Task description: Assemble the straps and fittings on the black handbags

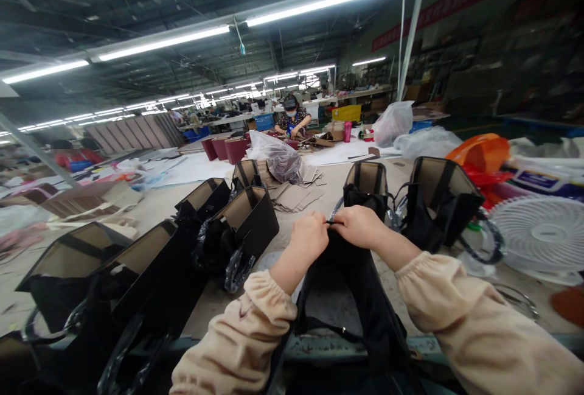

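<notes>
Pinching edge of soft black fabric bag (368, 294) with left hand (310, 235) and right hand (358, 226), lower centre of frame. Apparently part-done, seemingly lacking firm shape of beige-lined, boxy black bag (258, 221), centre left.

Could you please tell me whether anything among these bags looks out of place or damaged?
Only the loose cardboard pieces look untidy, lying scattered at differing angles between standing black bags. No spill or damage is evident.

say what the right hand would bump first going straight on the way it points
Likely the left hand: its fingertips lie just ahead of the right hand, at the edge of the black bag, though depth is unclear.
</notes>
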The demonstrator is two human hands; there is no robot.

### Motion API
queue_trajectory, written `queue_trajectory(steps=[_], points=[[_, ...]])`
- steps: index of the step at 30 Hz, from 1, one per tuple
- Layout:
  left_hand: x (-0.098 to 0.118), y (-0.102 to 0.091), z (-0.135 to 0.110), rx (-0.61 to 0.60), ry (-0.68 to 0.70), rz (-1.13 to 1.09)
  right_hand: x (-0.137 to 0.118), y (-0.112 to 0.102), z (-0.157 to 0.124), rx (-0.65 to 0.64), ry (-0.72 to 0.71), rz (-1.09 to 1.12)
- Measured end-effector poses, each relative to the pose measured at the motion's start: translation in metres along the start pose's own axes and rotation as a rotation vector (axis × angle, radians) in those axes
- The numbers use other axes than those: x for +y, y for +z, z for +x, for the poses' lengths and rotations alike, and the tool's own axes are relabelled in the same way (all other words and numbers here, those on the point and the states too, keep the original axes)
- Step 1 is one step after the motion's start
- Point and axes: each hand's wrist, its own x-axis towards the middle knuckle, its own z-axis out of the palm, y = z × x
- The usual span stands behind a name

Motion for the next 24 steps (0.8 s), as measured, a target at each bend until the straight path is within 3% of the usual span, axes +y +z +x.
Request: queue_trajectory(steps=[6, 13, 20, 24], points=[[-0.0006, 0.001, -0.0014, 0.023, -0.002, -0.039, 0.0001, -0.0017, -0.0007, 0.009, -0.001, -0.002], [-0.0025, 0.0033, -0.0036, 0.049, -0.085, -0.243, -0.0012, -0.0055, -0.0023, -0.005, 0.056, 0.025], [0.0022, 0.0039, -0.0019, -0.094, -0.123, -0.088, 0.0012, -0.0065, -0.0007, -0.017, 0.078, 0.034], [0.0053, 0.0005, -0.0023, -0.095, -0.096, -0.06, 0.002, -0.0056, 0.0009, -0.043, 0.102, 0.03]])
